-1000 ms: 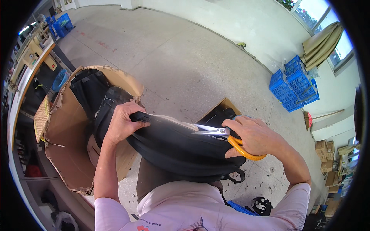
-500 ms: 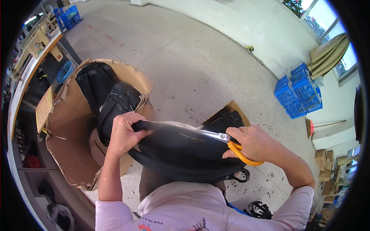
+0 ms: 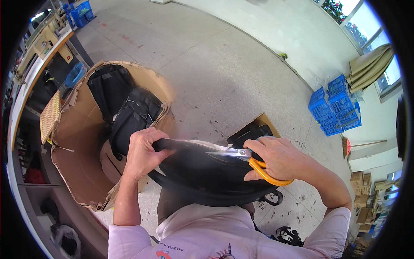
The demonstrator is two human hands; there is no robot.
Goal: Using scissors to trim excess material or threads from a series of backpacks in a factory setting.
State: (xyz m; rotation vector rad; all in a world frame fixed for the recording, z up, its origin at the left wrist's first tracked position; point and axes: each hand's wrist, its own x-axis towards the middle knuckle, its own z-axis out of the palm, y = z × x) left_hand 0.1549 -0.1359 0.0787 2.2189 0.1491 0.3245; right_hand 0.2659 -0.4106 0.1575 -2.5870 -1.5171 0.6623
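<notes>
A black fabric bag (image 3: 207, 181) is stretched across my lap, with a pale strip along its upper edge. My left hand (image 3: 145, 152) pinches the bag's left end between thumb and fingers. In my right hand (image 3: 274, 157) are scissors (image 3: 256, 166) with orange handles and silver blades. The blades point left and lie against the bag just below the pale edge. Whether they touch a thread there I cannot tell. Part of the bag's right side is hidden behind my right hand.
A large cardboard box (image 3: 82, 159) holding black backpacks (image 3: 137, 105) stands on the left. A smaller box (image 3: 268, 123) with black items sits beyond my right hand. Blue crates (image 3: 334, 108) are stacked by the wall. A sewing table (image 3: 47, 58) runs along the left, and black straps (image 3: 286, 236) lie at lower right.
The scissors have shifted slightly left with my right hand, and their blades now sit lower on the bag's face. My left hand keeps its grip, a little further right.
</notes>
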